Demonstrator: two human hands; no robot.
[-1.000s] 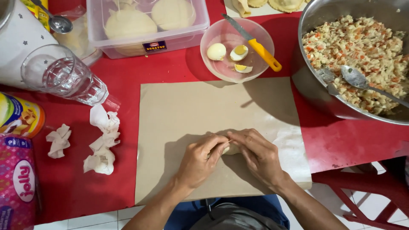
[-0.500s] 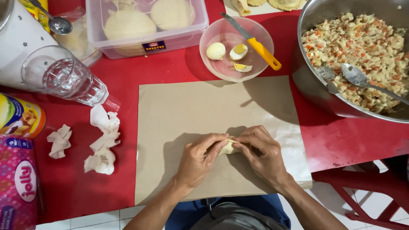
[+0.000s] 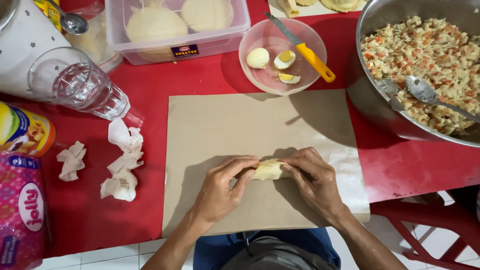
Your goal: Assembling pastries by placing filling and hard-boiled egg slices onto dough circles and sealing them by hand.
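A small pale roll of dough [image 3: 267, 170] lies on a brown paper sheet [image 3: 235, 120] spread over the red table. My left hand [image 3: 222, 190] pinches its left end with the fingertips. My right hand [image 3: 312, 180] presses its right end, fingers curled over it. Both hands touch the roll and hide its two ends. Only the middle of the roll shows between my fingers.
A big metal bowl [image 3: 372, 107] of chopped filling with a spoon [image 3: 425, 92] sits at right. Behind the paper is a clear bowl [image 3: 250, 75] with boiled egg pieces [image 3: 258, 57] and a yellow-handled knife [image 3: 312, 57]. A plastic tub [image 3: 175, 47] of dough, a glass [image 3: 80, 85] and crumpled tissues [image 3: 122, 165] are at left.
My hands have drawn slightly apart along the roll, so more of the pale dough shows between them. Nothing else on the table has moved.
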